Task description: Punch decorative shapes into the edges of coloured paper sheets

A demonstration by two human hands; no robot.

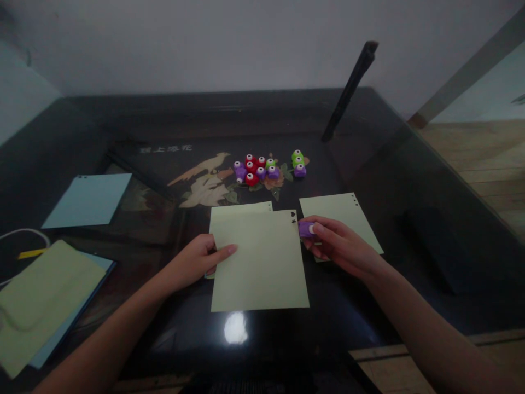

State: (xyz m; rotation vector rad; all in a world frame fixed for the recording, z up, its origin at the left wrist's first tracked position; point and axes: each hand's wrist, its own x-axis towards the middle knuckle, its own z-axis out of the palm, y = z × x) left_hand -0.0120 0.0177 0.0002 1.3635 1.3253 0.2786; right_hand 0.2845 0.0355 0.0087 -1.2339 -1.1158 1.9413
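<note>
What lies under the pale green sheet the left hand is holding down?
Under the front green sheet another green sheet shows only as a strip at its top edge. The rest is covered, so whether more sheets lie beneath is hidden. The left hand presses its left edge.

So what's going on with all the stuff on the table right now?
Left hand: flat, pressing on the top green sheet's left edge.
Right hand: gripping the purple punch.
Purple punch: at the sheet's top right corner.
Top green sheet: flat, two small shapes punched near that corner.
Second green sheet: flat, partly under the right hand.
Blue sheet: flat, untouched.
Pile of punches: clustered, untouched.
</note>
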